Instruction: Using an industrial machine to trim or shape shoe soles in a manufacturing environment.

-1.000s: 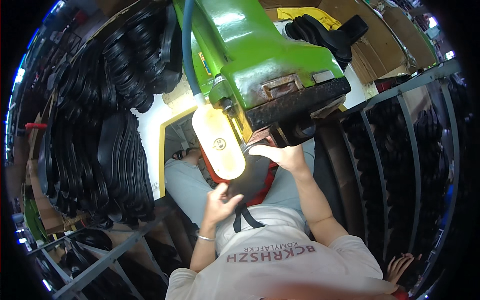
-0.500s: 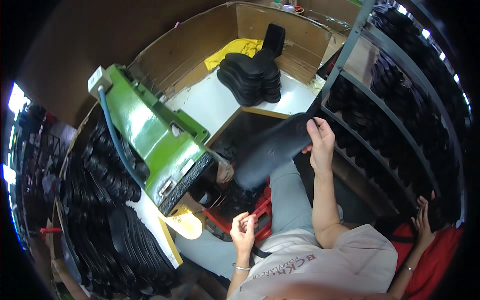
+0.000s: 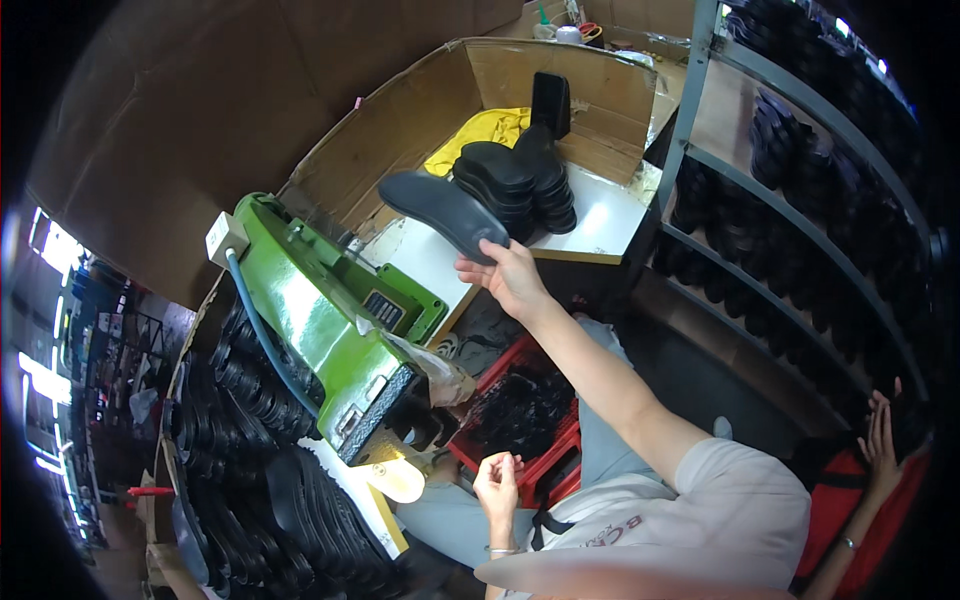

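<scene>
My right hand (image 3: 503,275) is stretched forward and grips a black shoe sole (image 3: 440,207) by its near end, holding it flat in the air. The sole hovers just left of a stack of black soles (image 3: 520,180) on the white tabletop (image 3: 600,215). My left hand (image 3: 497,482) hangs low near my lap, fingers loosely curled and empty. It is beside a red crate (image 3: 560,470) of black pieces. A green press machine (image 3: 320,320) with a pale foot-shaped form (image 3: 393,478) stands to my left.
Cardboard walls (image 3: 420,110) surround the tabletop, with a yellow cloth (image 3: 480,135) at the back. Grey metal shelves (image 3: 760,200) full of black soles rise on the right. More soles are racked at lower left (image 3: 250,470). Another person's hand (image 3: 880,430) shows at the right edge.
My right hand has carried the black sole from the machine up and forward to the stack on the table. My left hand has dropped from the pale form to beside the red crate.
</scene>
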`<action>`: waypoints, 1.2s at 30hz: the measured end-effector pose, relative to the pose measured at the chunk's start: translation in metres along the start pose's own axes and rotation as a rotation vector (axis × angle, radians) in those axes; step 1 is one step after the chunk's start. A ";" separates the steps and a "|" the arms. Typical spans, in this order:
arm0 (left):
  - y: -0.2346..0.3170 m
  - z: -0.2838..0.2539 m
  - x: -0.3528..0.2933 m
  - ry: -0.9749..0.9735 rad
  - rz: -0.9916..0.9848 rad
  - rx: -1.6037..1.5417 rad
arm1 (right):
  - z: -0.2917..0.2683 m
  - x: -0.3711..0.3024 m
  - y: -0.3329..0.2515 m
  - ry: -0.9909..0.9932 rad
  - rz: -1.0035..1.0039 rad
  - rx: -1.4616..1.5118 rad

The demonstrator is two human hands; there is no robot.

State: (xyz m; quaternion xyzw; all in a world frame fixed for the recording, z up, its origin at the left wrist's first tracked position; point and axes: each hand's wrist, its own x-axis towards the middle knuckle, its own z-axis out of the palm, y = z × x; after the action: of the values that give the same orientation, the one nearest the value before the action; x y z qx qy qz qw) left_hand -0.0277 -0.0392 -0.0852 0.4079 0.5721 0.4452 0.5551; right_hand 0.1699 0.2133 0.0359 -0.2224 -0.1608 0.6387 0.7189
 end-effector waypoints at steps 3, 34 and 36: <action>-0.003 0.001 0.004 -0.025 -0.026 -0.006 | -0.017 0.022 0.032 0.051 0.172 -0.189; -0.015 -0.004 0.019 -0.102 -0.059 0.136 | 0.021 0.107 -0.063 0.231 -0.968 -2.347; -0.018 -0.007 0.018 -0.083 -0.065 0.139 | 0.035 0.109 -0.026 -0.135 -1.096 -1.967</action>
State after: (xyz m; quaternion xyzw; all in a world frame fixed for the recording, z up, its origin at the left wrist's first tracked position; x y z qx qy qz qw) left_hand -0.0350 -0.0269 -0.1078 0.4451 0.5909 0.3687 0.5628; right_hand 0.1884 0.3233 0.0736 -0.5565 -0.7086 -0.1564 0.4046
